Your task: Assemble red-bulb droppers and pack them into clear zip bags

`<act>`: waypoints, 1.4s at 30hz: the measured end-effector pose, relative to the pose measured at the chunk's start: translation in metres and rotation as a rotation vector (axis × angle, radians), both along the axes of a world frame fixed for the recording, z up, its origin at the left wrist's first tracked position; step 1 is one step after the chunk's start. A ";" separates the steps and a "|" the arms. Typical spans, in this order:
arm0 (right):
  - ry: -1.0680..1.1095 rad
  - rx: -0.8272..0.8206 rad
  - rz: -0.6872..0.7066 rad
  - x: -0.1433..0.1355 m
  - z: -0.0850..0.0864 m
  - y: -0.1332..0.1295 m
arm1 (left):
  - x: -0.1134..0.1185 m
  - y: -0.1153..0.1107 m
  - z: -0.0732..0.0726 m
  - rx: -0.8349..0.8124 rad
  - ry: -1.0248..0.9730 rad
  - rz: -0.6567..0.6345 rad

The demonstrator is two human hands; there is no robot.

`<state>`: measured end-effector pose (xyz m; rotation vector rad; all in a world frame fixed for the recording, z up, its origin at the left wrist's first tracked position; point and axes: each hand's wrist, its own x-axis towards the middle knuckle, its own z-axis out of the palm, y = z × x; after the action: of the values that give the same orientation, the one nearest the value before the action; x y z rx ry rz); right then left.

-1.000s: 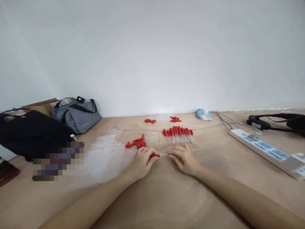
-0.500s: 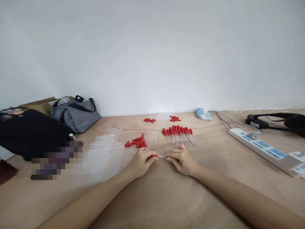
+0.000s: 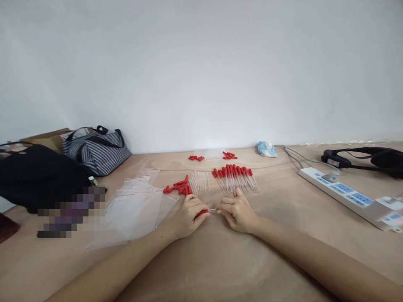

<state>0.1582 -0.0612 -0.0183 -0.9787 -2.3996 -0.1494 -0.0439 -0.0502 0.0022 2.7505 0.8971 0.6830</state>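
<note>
Between the fingers of my left hand (image 3: 191, 216) is a red rubber dropper bulb (image 3: 202, 213). A thin clear pipette tube (image 3: 213, 210) runs from the bulb to my right hand (image 3: 236, 212), whose fingers pinch its other end. How deep the tube sits in the bulb is hidden. Just beyond my left hand lies a pile of loose red bulbs (image 3: 181, 187), beside a row of bare clear tubes (image 3: 200, 181). Behind my right hand, several droppers (image 3: 234, 176) with red bulbs on their tubes lie side by side.
Clear zip bags (image 3: 132, 209) overlap on the left. More bulbs (image 3: 196, 158) and tubes (image 3: 213, 154) lie near the wall. A blue tissue pack (image 3: 266, 149), a power strip (image 3: 338, 188) with a cable and a black headset (image 3: 355, 157) are right; a striped bag (image 3: 100, 153) stands left.
More of the red bulb shows between my left fingers. Both hands stay nearly in place, the tube still between them. The whole view has shifted slightly.
</note>
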 end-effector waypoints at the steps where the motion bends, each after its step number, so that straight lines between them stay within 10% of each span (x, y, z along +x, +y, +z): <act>1: 0.004 -0.004 0.001 -0.001 -0.001 -0.001 | 0.000 0.000 0.000 0.002 0.002 -0.004; 16: -0.130 -0.006 -0.015 -0.003 0.013 -0.001 | -0.007 0.010 -0.009 0.105 -0.032 0.103; 26: 0.301 -0.205 -0.823 0.048 0.011 0.048 | -0.013 0.011 -0.014 0.094 -0.065 0.268; 42: 0.174 -0.272 -1.004 0.048 -0.002 0.076 | -0.012 0.013 -0.013 0.048 -0.030 0.248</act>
<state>0.2058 0.0150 -0.0202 -2.1418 -1.5933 -0.0859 -0.0555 -0.0371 -0.0109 2.6875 1.2445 0.7940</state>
